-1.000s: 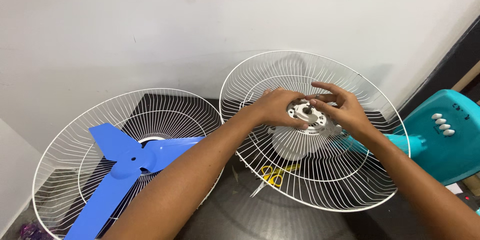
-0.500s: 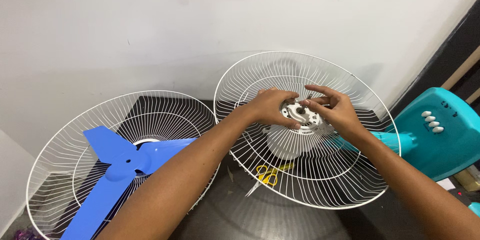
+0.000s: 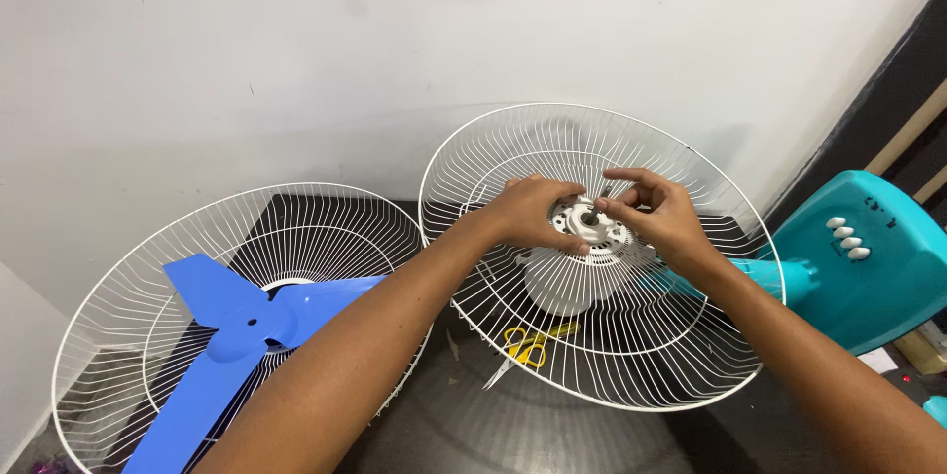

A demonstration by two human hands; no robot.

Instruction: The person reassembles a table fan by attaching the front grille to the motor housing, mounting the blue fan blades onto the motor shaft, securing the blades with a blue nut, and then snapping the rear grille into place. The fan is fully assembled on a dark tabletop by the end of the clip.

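The head view looks down on a dark bench (image 3: 513, 425) set against a white wall (image 3: 395, 40). No package or label shows; the only markings are pale oval buttons on the teal fan base (image 3: 868, 267) at the right edge, too small to make out further.

A white wire fan guard (image 3: 592, 365) sits tilted at centre right, its rim just beside the rim of a second white wire guard (image 3: 128, 336) at left, which holds a blue three-bladed fan blade (image 3: 237, 326). Yellow-handled scissors (image 3: 528, 346) lie on the bench under the right guard's wires. Bare bench lies open in front, between the two forearms; the wall closes off the far side.

Both arms reach forward from the lower edge and converge at the guard's middle. The left hand (image 3: 533, 213) curls over the left side of the grey motor hub (image 3: 587, 222), fingers bent and pressed on it. The right hand (image 3: 661, 213) meets it from the right, thumb and forefinger pinched together at the hub's top; what they pinch is too small to tell.
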